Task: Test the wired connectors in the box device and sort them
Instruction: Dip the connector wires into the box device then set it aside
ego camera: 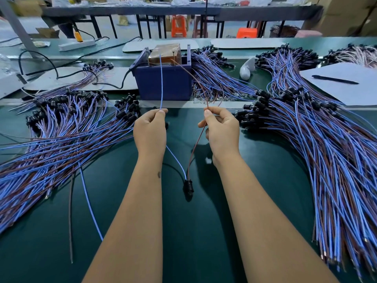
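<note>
blue wire point(161, 82) pinched between thumb and fingers of left hand point(150, 131), run up and away into blue box device point(163, 83) just beyond both hands. brown wire point(199, 137) pinched likewise by right hand point(221, 131), arched toward same box. both wires joined below wrists at black connector point(188, 187), hung between forearms over green table point(193, 231). pile of wired connectors point(61, 135) spread left of left hand; larger pile point(318, 144) right of right hand.
</note>
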Available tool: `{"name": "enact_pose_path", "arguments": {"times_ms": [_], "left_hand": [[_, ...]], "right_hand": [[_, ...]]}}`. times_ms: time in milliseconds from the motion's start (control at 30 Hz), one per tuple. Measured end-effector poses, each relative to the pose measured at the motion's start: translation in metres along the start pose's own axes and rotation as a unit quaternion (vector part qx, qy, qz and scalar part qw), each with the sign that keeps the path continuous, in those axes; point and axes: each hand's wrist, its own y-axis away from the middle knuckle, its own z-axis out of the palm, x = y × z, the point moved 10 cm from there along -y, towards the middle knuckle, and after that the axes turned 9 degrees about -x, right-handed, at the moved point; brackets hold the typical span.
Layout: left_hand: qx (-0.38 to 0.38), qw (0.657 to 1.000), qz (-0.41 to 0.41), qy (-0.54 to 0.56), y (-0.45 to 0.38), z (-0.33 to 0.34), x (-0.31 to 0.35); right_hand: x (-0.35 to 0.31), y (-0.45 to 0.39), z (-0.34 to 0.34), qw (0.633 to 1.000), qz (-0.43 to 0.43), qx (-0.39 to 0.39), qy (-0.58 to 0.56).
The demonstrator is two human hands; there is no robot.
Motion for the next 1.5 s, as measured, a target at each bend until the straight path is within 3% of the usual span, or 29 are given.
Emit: {"name": "enact_pose_path", "arguments": {"times_ms": [467, 1167, 1267, 1500], "left_hand": [[0.041, 0.999, -0.016, -0.03, 0.003, -0.008, -0.004], [0.077, 0.996, -0.041, 0.009, 0.002, -0.018, -0.012], [0.038, 0.999, -0.03, 0.019, -0.001, -0.011, -0.009], [-0.178, 0.975, -0.048, 0.127, 0.005, 0.051, -0.008]], "right_hand": [[0.002, 0.0, -0.001, 1.0, 0.013, 0.004, 0.025], [0.002, 0.001, -0.003, 1.0, 0.014, 0.01, 0.026], [-0.003, 0.001, -0.001, 0.999, -0.014, 0.002, 0.035], [-0.012, 0.005, 0.028, 0.986, -0.065, -0.097, 0.12]]}}
